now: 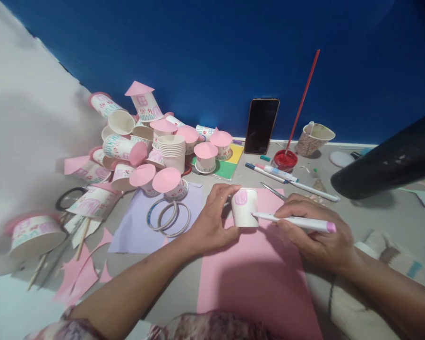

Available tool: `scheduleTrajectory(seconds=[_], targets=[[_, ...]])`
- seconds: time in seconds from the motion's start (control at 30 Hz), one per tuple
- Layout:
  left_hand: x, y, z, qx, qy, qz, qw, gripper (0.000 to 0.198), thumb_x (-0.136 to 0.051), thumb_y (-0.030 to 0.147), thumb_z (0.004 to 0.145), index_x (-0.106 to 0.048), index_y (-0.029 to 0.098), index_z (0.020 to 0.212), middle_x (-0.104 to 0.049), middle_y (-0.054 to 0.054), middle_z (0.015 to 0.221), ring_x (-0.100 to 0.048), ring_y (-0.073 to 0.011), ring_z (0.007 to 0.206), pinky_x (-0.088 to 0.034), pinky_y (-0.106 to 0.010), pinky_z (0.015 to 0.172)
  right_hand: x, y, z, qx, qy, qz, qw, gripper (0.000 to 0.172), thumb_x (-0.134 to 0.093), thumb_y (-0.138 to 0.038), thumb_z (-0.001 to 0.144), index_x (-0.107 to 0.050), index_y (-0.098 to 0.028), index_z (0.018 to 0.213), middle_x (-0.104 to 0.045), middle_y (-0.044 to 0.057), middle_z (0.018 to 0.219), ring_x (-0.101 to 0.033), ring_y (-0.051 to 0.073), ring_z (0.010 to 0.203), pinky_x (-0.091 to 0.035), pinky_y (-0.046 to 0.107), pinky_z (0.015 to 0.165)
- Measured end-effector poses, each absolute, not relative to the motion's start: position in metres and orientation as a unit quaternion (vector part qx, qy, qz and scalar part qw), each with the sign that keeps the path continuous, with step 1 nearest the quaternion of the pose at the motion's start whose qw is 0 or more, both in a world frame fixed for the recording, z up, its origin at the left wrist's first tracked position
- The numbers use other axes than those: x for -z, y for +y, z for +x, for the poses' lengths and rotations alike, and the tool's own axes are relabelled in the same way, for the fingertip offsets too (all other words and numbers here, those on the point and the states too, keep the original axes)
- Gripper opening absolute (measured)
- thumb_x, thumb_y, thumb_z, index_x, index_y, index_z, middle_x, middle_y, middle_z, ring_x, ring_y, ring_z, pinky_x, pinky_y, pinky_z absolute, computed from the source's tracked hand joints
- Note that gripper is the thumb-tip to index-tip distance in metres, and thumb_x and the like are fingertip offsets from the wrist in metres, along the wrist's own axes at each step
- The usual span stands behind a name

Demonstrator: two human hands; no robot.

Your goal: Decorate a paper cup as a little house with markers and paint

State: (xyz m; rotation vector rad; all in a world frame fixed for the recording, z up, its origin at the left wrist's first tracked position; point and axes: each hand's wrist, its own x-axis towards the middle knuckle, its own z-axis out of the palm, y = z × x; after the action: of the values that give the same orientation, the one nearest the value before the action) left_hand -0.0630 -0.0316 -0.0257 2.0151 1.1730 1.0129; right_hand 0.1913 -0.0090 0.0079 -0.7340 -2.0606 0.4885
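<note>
A small white paper cup (246, 210) is upside down, with a pink-purple shape drawn near its top. My left hand (217, 212) grips the cup from the left, the thumb low and the fingers at the top. Between the fingers of my right hand (315, 231) is a white marker (301, 223) with a pink end. Its tip touches, or nearly touches, the cup's right side. Under both hands lies a sheet of pink paper (258, 283). Behind my right hand, scissors (272, 191) are partly hidden.
Decorated cups with pink paper cone tops (205, 156) crowd the left, around a stack of plain cups (172, 151). Bangles (173, 218) rest on lilac paper (127, 231). A phone (262, 126) leans on the blue wall, near a red paint pot (285, 161). A dark cylinder (393, 151) juts in from the right.
</note>
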Motion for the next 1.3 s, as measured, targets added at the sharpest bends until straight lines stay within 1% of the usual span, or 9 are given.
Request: scheduleTrajectory(seconds=[0.23, 0.47, 0.73, 1.0, 1.07, 1.23, 1.3], targets=[[0.0242, -0.0308, -0.0641, -0.379, 0.443, 0.758, 0.292, 0.079, -0.073, 0.008, 0.073, -0.047, 0.028, 0.145, -0.053, -0.012, 0.138, -0.054, -0.0308, 0.13, -0.053, -0.05, 0.111, -0.01, -0.0097, 0.1901, -0.211, -0.825, -0.287, 0.438, 0.011, -0.066, -0.014, 0.094, -0.071, -0.024, 0.092, -0.074, 0.0, 0.072, -0.068, 0.017, 0.062, -0.053, 0.029, 0.061], [0.0239, -0.0308, -0.0632, -0.38, 0.453, 0.757, 0.28, 0.075, -0.078, 0.014, 0.078, -0.047, 0.028, 0.145, -0.054, -0.012, 0.138, -0.055, -0.0321, 0.131, -0.052, -0.053, 0.114, -0.0088, -0.0123, 0.1889, -0.228, -0.813, -0.301, 0.443, 0.013, -0.065, -0.014, 0.093, -0.072, -0.024, 0.088, -0.073, 0.001, 0.07, -0.068, 0.017, 0.06, -0.052, 0.03, 0.059], [0.022, -0.0313, -0.0634, -0.375, 0.453, 0.754, 0.292, 0.076, -0.074, 0.012, 0.076, -0.047, 0.027, 0.145, -0.055, -0.013, 0.138, -0.055, -0.032, 0.13, -0.053, -0.052, 0.112, -0.0086, -0.0116, 0.1885, -0.227, -0.815, -0.305, 0.438, 0.014, -0.065, -0.013, 0.092, -0.073, -0.024, 0.086, -0.073, 0.0, 0.07, -0.067, 0.016, 0.06, -0.052, 0.03, 0.06], [0.0223, -0.0313, -0.0633, -0.382, 0.434, 0.759, 0.297, 0.074, -0.078, 0.019, 0.08, -0.047, 0.028, 0.146, -0.054, -0.013, 0.137, -0.054, -0.0323, 0.13, -0.053, -0.052, 0.111, -0.0082, -0.01, 0.1902, -0.207, -0.82, -0.301, 0.441, 0.013, -0.065, -0.015, 0.093, -0.072, -0.025, 0.09, -0.075, 0.001, 0.072, -0.07, 0.019, 0.062, -0.056, 0.031, 0.06], [0.0229, -0.0314, -0.0635, -0.379, 0.435, 0.76, 0.299, 0.076, -0.079, 0.018, 0.079, -0.047, 0.029, 0.147, -0.054, -0.013, 0.138, -0.054, -0.0326, 0.13, -0.053, -0.052, 0.111, -0.0081, -0.0092, 0.191, -0.197, -0.823, -0.302, 0.439, 0.014, -0.065, -0.014, 0.093, -0.072, -0.026, 0.091, -0.076, 0.001, 0.073, -0.071, 0.02, 0.063, -0.056, 0.032, 0.061], [0.0232, -0.0327, -0.0634, -0.372, 0.438, 0.765, 0.29, 0.079, -0.074, 0.01, 0.075, -0.046, 0.029, 0.147, -0.055, -0.012, 0.139, -0.055, -0.0317, 0.131, -0.052, -0.052, 0.113, -0.0086, -0.0086, 0.1916, -0.183, -0.822, -0.307, 0.442, 0.014, -0.066, -0.014, 0.093, -0.072, -0.026, 0.091, -0.077, 0.001, 0.073, -0.072, 0.02, 0.064, -0.057, 0.033, 0.062], [0.023, -0.0331, -0.0631, -0.365, 0.445, 0.765, 0.289, 0.079, -0.074, 0.009, 0.075, -0.047, 0.029, 0.147, -0.055, -0.012, 0.139, -0.055, -0.0317, 0.131, -0.052, -0.052, 0.113, -0.0091, -0.0088, 0.191, -0.183, -0.822, -0.307, 0.444, 0.014, -0.065, -0.014, 0.093, -0.072, -0.026, 0.091, -0.077, 0.001, 0.074, -0.072, 0.02, 0.064, -0.057, 0.032, 0.062]])
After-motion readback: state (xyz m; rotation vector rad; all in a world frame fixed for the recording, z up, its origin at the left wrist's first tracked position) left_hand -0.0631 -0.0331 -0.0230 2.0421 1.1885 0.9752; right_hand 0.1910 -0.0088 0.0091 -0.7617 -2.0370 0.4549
